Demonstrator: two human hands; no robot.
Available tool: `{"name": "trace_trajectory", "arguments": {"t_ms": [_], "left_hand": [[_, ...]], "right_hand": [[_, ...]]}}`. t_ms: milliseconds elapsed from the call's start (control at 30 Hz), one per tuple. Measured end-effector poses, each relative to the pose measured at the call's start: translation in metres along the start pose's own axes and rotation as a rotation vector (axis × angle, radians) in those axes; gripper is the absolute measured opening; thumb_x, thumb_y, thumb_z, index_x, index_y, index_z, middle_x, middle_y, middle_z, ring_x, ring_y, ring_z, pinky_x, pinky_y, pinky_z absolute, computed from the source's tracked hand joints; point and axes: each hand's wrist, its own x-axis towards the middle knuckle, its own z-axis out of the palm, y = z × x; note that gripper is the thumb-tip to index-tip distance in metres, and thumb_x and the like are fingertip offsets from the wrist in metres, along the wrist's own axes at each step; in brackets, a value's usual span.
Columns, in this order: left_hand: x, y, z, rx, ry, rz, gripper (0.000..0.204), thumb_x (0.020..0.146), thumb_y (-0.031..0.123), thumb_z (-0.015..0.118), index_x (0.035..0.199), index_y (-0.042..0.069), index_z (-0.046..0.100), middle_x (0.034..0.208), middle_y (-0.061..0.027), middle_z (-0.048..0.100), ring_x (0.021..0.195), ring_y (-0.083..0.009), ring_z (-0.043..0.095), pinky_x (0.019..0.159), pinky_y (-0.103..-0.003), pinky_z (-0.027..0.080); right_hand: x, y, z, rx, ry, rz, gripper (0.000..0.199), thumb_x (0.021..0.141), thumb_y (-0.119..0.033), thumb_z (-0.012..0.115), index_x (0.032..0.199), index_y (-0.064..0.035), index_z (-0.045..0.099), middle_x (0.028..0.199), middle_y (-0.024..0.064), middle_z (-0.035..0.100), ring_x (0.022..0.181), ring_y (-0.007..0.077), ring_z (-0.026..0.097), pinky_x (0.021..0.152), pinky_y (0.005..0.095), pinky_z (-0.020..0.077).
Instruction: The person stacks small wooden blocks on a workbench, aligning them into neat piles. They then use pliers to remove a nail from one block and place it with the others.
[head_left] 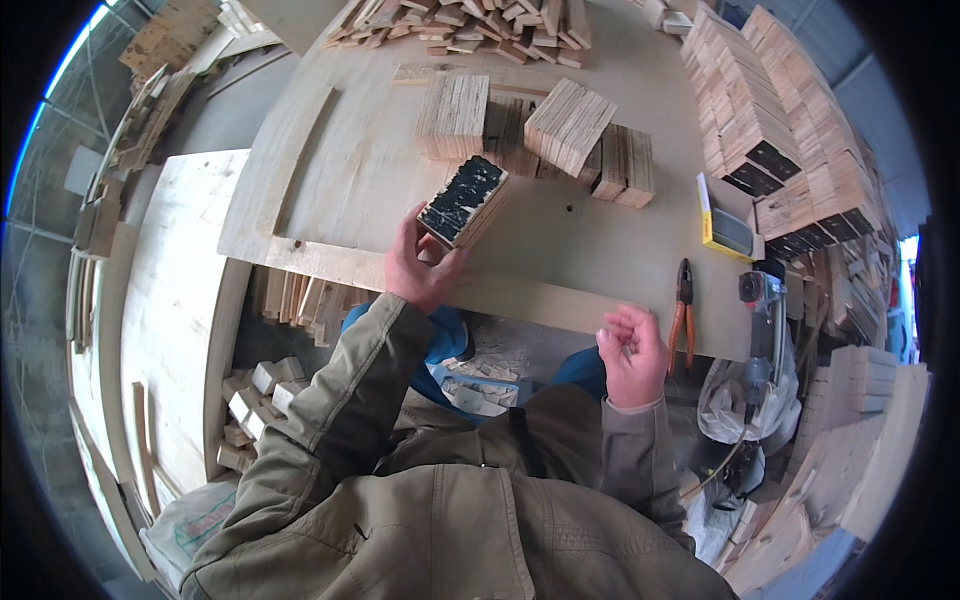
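Note:
My left hand (422, 265) grips a wooden block (465, 203) with a scuffed black face turned upward, tilted over the near part of the plywood table (390, 215). Loosely curled and with nothing visible in it, my right hand (634, 352) hovers by the table's front edge, the thumb apart from the fingers. Pliers with orange handles (683, 315) lie to the right of that hand. Beyond the held block are more plywood blocks, among them a left one (455, 115), a tilted one (570, 122) and a right one (625, 165).
Loose wood strips (480, 28) are heaped at the table's far side. Tall stacks of blocks (740, 110) line the right, with a yellow-edged box (728, 218) before them. A power tool (762, 310) hangs at the right edge. Offcuts (262, 395) are piled below left.

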Motion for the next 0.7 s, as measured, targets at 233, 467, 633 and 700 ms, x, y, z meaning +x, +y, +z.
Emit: {"name": "trace_trajectory", "arguments": {"t_ms": [233, 467, 633, 700], "left_hand": [[0.006, 0.005, 0.011, 0.391, -0.014, 0.060, 0.087, 0.077, 0.036, 0.099, 0.146, 0.002, 0.057, 0.124, -0.0182, 0.075, 0.109, -0.0320, 0.077, 0.094, -0.043, 0.062], [0.006, 0.018, 0.009, 0.391, -0.067, 0.052, 0.094, 0.079, 0.046, 0.096, 0.151, 0.003, 0.055, 0.129, -0.0240, 0.072, 0.119, -0.0390, 0.071, 0.102, -0.049, 0.058], [0.005, 0.020, 0.010, 0.363, -0.127, 0.034, 0.089, 0.080, 0.045, 0.094, 0.150, 0.004, 0.057, 0.130, -0.0211, 0.072, 0.121, -0.0388, 0.071, 0.104, -0.048, 0.058], [0.004, 0.019, 0.010, 0.371, -0.131, 0.057, 0.087, 0.080, 0.044, 0.095, 0.148, 0.004, 0.059, 0.128, -0.0204, 0.073, 0.120, -0.0385, 0.071, 0.103, -0.047, 0.058]], "right_hand": [[0.081, -0.026, 0.025, -0.004, 0.055, 0.056, 0.068, 0.097, -0.016, 0.084, 0.154, 0.0007, 0.051, 0.129, 0.0178, 0.071, 0.094, 0.0147, 0.069, 0.079, 0.0306, 0.0582], [0.161, -0.051, 0.072, 0.263, 0.065, 0.391, 0.083, 0.100, -0.046, 0.082, 0.158, 0.0007, 0.044, 0.116, 0.0139, 0.067, 0.091, 0.0171, 0.068, 0.072, 0.0307, 0.0562], [0.192, -0.049, 0.091, 0.340, 0.067, 0.457, 0.069, 0.098, -0.054, 0.081, 0.135, -0.0016, 0.054, 0.112, 0.0144, 0.066, 0.087, 0.0204, 0.069, 0.071, 0.0352, 0.0574], [0.198, -0.046, 0.097, 0.371, 0.081, 0.484, 0.067, 0.098, -0.053, 0.081, 0.132, -0.0027, 0.055, 0.112, 0.0149, 0.066, 0.086, 0.0212, 0.069, 0.071, 0.0367, 0.0578]]}}
